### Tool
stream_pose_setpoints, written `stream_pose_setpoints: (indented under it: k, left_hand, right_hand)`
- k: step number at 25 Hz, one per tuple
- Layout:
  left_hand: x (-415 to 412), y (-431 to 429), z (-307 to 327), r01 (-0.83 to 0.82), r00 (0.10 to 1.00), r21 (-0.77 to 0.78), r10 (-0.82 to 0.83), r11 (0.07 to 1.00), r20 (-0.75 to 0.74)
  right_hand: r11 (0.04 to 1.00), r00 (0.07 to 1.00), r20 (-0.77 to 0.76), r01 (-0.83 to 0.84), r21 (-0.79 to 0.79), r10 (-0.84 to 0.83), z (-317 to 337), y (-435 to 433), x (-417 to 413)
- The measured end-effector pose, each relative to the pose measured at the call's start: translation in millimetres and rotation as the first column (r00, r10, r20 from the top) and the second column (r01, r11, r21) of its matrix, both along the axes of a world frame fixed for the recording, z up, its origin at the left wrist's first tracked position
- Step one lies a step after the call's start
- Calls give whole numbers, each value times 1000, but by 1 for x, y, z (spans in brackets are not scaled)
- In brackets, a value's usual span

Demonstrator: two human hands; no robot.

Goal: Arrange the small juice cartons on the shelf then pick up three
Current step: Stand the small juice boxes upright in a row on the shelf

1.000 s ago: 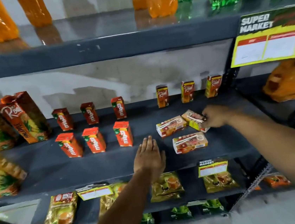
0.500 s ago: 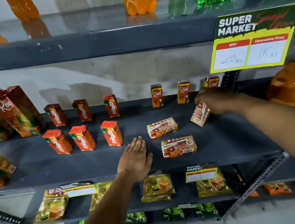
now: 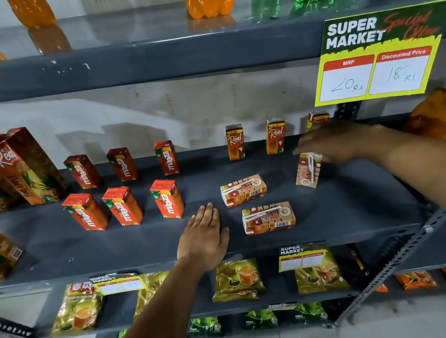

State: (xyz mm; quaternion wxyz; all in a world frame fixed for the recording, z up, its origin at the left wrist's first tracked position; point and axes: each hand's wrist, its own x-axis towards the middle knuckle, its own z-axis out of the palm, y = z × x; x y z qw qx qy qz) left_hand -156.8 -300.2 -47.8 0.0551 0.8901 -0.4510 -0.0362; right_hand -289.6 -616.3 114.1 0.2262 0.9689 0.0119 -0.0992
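On the grey shelf [image 3: 359,203], two small Real juice cartons lie on their sides: one [image 3: 243,190] farther back, one [image 3: 268,217] nearer the front edge. A third small carton [image 3: 308,170] stands almost upright, and the fingertips of my right hand [image 3: 335,142] grip its top. Behind stand upright Real cartons [image 3: 235,142] [image 3: 275,136]; another [image 3: 317,119] is half hidden by my right hand. My left hand [image 3: 204,235] rests flat on the shelf, fingers apart, just left of the lying cartons. Several red Maaza cartons [image 3: 167,198] stand in two rows at left.
Large Real pineapple cartons [image 3: 18,167] fill the shelf's left end. An orange bag [image 3: 443,116] sits at the far right. A yellow price sign [image 3: 375,54] hangs from the upper shelf, which carries orange and green bottles. Tea packets [image 3: 237,278] lie on the shelf below.
My right hand lifted the rightmost lying carton, carried it back and to the right, and turned it upright on the shelf. My left hand stayed flat near the front edge.
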Motion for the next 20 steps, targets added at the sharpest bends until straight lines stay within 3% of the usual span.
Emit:
stream_pose_setpoints:
  k: [4,8,12,15,17,20]
  left_hand:
    - [-1,1,0,-2,1000,-2,2,1000,-1]
    - [-1,1,1,-3,1000,-15,3,1000,-2]
    - [-2,1,1,1,1000,-15,-1,1000,1]
    - [-2,1,2,0,1000,-20,0,1000,3]
    - [-2,1,2,3,1000,-21,-3,1000,4]
    - [-2,1,2,3,1000,-16,-3,1000,2]
  right_hand:
    - [930,931,25,363,57,-365,-1,-2,8]
    - [830,831,33,549,99,-555,-10,3,15]
    - [815,815,54,570,107,-577,0,18,12]
    - [832,884,108,378,405,-454,9,45,8]
    - [776,951,-58,282,564,-303,2,76,5]
    - [808,934,-248,350,474,-259,-35,116,2]
